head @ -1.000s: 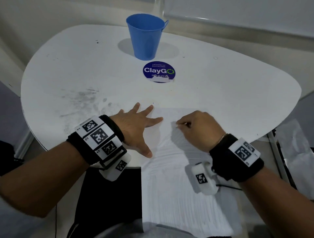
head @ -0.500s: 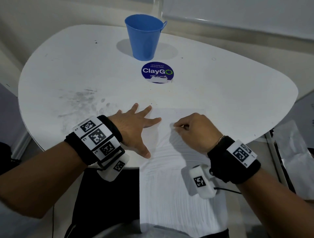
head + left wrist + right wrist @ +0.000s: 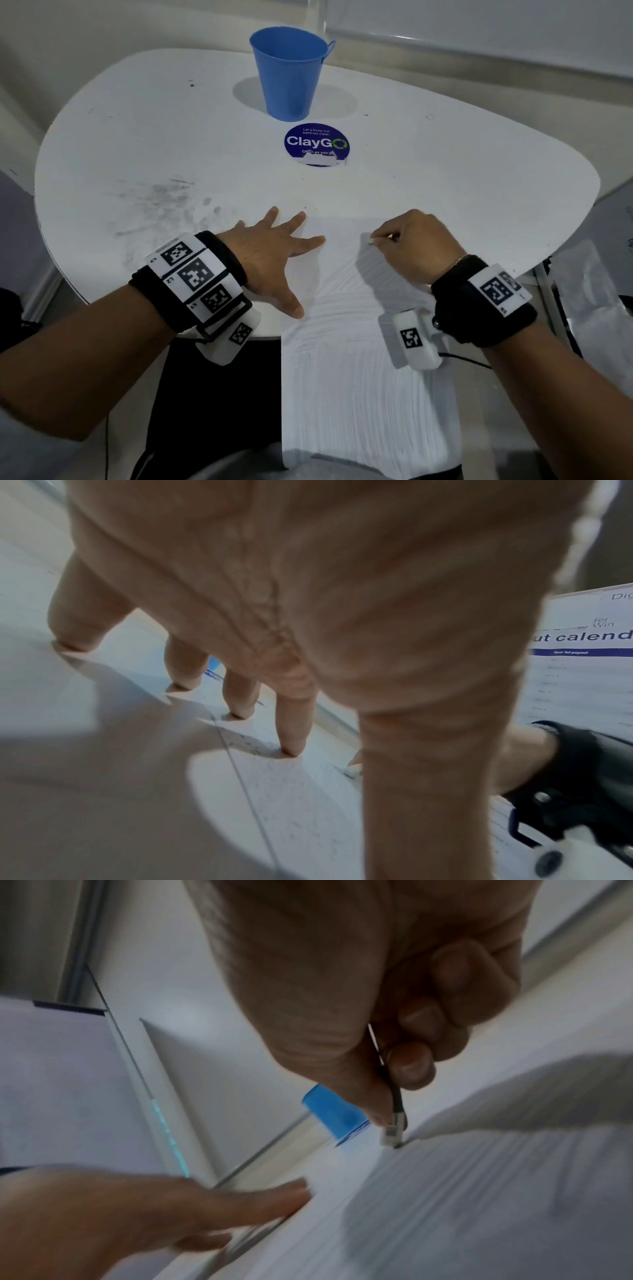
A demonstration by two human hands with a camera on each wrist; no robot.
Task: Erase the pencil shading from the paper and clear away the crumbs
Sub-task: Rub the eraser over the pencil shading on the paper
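A white paper [image 3: 342, 383] with grey pencil shading lies on the table's near side and hangs over its edge. My left hand [image 3: 287, 260] presses flat on the paper's left edge, fingers spread [image 3: 294, 723]. My right hand [image 3: 382, 240] pinches a thin dark pencil [image 3: 397, 1102]. The pencil's white eraser end [image 3: 390, 1133] points down and touches the paper at the upper edge of the shading. Fine dark specks [image 3: 291, 804] dot the paper by my left index finger. The paper's top strip looks whiter than the rest.
A blue metal cup [image 3: 289, 72] stands at the far middle of the white table [image 3: 479, 171]. A round blue sticker [image 3: 317, 144] lies in front of it. Grey smudges [image 3: 161, 198] mark the table's left part. The paper's lower half hangs over my lap.
My right hand has slid the eraser tip a little to the right and away from me. The left hand stays pressed in the same spot.
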